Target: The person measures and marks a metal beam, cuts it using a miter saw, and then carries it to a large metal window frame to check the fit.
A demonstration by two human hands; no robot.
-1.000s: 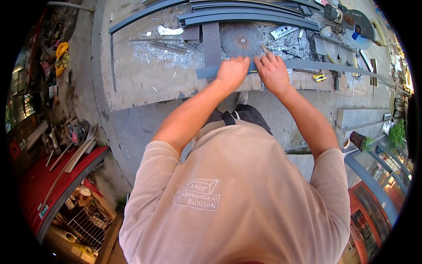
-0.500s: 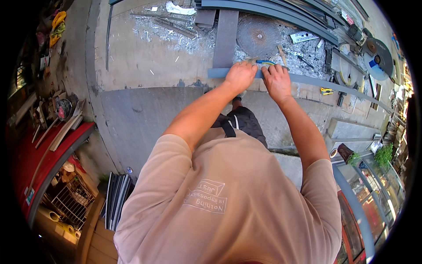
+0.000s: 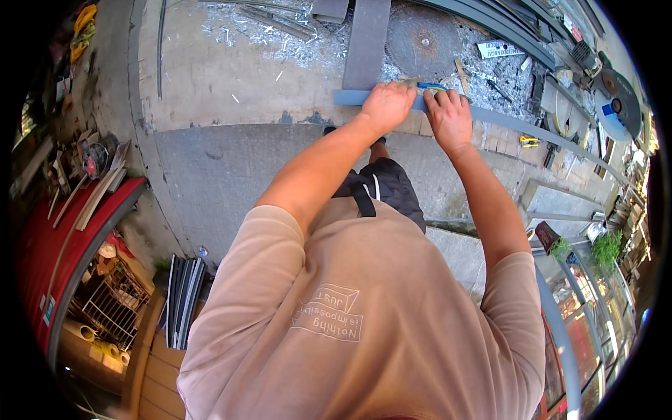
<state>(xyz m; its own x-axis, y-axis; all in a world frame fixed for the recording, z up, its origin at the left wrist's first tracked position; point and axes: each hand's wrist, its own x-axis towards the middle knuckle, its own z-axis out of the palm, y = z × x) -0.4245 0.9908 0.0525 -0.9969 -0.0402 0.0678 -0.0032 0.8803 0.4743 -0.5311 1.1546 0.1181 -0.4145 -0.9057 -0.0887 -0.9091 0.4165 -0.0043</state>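
Note:
A long grey profile strip point(image 3: 521, 124) runs from between my hands far out to the right. My left hand point(image 3: 389, 106) is closed over it near its left end, fingers curled at the far edge. Just to the right, my right hand point(image 3: 449, 117) grips the same strip with bent fingers. A thin blue and yellow tool point(image 3: 432, 86) lies at the far side of the strip, by the fingertips; its kind is unclear and it is partly hidden. Beyond the left hand a flat dark grey board point(image 3: 366, 45) stretches away from the strip.
A round toothed saw blade point(image 3: 422, 42) lies flat among metal shavings. Dark profiles point(image 3: 490, 24) are piled at the far right, near a cut-off saw point(image 3: 619, 105). A yellow-handled tool point(image 3: 528, 141) rests beside the strip. A red sheet-covered structure point(image 3: 84, 231) stands at the left.
The whole view has shifted slightly, so the ground items sit higher in the picture. Both hands stay on the strip, with only a slight change in the right hand's fingers.

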